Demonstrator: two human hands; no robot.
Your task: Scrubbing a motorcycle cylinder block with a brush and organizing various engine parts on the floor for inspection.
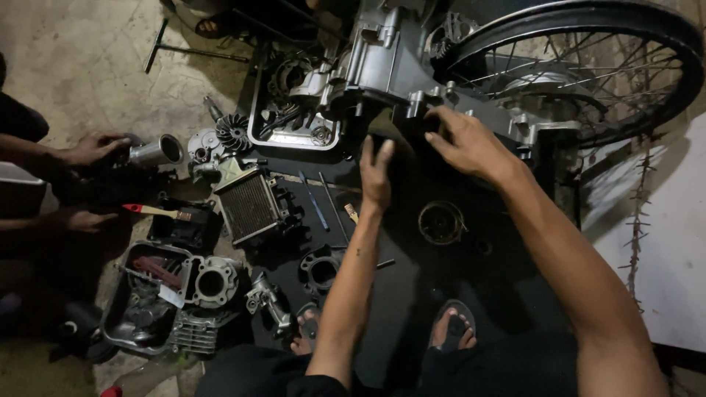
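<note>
Hands rest on the grey engine case [412,66]: left [376,173] flat with fingers together, right [467,143] spread, neither gripping anything.

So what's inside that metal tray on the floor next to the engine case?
The metal tray holds dark engine parts, a round gear-like piece in its corner. The engine case overhangs its right side, hiding whatever lies beneath.

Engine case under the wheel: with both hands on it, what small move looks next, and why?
Probably a firmer two-handed grip before shifting anything. The right hand lies open over the engine case edge, and the left hand presses flat just below. Neither hand's fingers have closed, and what lies between them is too dark to tell.
</note>
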